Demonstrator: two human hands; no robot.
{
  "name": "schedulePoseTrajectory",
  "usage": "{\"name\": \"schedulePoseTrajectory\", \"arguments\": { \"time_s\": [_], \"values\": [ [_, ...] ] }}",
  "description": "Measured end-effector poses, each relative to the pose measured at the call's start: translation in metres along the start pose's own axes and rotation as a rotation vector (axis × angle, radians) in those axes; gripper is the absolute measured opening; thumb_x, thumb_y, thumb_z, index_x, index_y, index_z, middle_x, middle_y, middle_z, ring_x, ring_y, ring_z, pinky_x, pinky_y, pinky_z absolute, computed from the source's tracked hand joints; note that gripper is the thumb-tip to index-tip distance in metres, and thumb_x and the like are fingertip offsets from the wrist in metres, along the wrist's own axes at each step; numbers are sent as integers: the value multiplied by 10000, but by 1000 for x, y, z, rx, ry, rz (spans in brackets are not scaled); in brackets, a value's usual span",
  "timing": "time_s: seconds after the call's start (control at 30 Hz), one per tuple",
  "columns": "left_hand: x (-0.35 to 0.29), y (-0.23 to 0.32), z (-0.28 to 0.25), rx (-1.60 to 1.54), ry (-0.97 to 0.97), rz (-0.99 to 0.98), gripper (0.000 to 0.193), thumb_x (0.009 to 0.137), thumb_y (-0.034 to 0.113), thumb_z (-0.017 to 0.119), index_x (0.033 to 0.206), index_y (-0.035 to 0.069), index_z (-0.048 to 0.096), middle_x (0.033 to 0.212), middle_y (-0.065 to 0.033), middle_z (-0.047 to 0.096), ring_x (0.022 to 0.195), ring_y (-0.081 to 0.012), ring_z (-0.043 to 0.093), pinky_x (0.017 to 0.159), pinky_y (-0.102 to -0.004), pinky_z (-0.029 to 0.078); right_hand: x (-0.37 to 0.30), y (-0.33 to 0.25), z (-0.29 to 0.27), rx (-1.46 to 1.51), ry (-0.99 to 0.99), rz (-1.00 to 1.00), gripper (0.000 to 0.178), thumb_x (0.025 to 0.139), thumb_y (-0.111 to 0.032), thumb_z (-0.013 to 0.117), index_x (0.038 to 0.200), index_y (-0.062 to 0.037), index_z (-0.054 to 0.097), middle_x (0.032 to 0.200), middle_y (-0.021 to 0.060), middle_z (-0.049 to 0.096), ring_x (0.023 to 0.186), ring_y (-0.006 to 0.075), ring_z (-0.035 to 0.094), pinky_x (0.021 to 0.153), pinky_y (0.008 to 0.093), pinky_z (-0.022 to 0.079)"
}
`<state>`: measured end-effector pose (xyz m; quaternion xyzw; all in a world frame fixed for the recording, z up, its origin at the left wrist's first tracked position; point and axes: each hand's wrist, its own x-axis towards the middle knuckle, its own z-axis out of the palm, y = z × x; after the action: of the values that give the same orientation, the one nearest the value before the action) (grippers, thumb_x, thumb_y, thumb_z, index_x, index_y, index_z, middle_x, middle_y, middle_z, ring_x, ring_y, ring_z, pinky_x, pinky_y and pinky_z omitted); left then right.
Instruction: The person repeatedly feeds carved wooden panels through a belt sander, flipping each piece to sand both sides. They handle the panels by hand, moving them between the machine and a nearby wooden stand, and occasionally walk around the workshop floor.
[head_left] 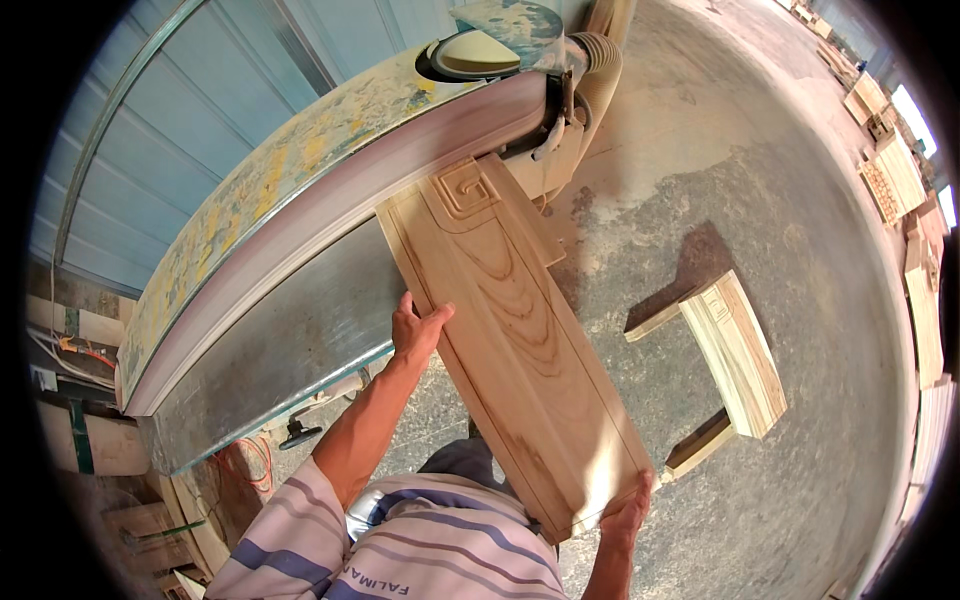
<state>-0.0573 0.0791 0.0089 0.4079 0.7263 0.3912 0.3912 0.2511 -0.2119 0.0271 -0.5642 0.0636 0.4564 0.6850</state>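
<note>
A long wooden panel with a carved scroll at its far end slants across the middle, held in both hands. My left hand grips its left edge, thumb on the top face and fingers partly hidden. At the near right corner my right hand is closed round the edge. The panel's far end rests over the metal table of a belt sander, up against or very near the pinkish sanding belt; I cannot tell whether they touch.
A small wooden stool-like piece with a carved top stands on the concrete floor at the right. Behind the sander's far end is a ribbed hose. Stacked timber lines the far right. An orange cable hangs below the table.
</note>
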Motion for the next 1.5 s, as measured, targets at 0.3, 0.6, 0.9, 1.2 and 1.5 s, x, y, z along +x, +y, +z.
{"name": "schedulePoseTrajectory", "arguments": {
  "time_s": [0.3, 0.6, 0.9, 1.2, 1.5],
  "values": [
    [-20, 44, -25, 19, -312, -123, 778, 717, 203, 660, 1371, 23, 281, 966, -115, 593, 757, -178, 568, 615, -306, 491, -3, -3, 4, -12, 4, -15, 452, 870, -325, 555, 1197, -28, 461, 1183, 87, 512, 1105, 199, 476, 970, 319, 359],
    [-29, 33, -19, -80, -351, -272, 969, 805, 351, 613, 1423, 155, -108, 1201, -151, 493, 899, -261, 595, 653, -411, 541, 0, -1, -8, -82, 79, 31, 444, 887, -317, 539, 1205, -16, 465, 1174, 85, 526, 1093, 191, 486, 964, 309, 365],
    [-58, 30, -9, 74, -261, -157, 949, 777, 371, 601, 1430, 73, -19, 1316, -186, 376, 917, -246, 581, 568, -338, 530, -8, -8, -30, 35, -31, -27, 455, 891, -301, 538, 1218, 3, 453, 1175, 96, 531, 1074, 208, 512, 939, 329, 410],
    [-39, 44, -19, -16, -288, -238, 983, 771, 366, 610, 1427, 87, -66, 1155, -137, 502, 808, -215, 578, 495, -317, 486, -2, 1, -10, 4, 0, -18, 478, 859, -311, 578, 1200, 4, 464, 1170, 99, 529, 1080, 209, 504, 944, 329, 402],
    [-35, 46, -16, -60, -319, -241, 956, 771, 349, 619, 1431, 70, -14, 1256, -154, 422, 934, -225, 543, 561, -325, 500, -2, 0, 5, 26, 57, -26, 509, 849, -329, 568, 1194, 32, 471, 1120, 136, 553, 1040, 245, 540, 900, 356, 447]
  ]
}}
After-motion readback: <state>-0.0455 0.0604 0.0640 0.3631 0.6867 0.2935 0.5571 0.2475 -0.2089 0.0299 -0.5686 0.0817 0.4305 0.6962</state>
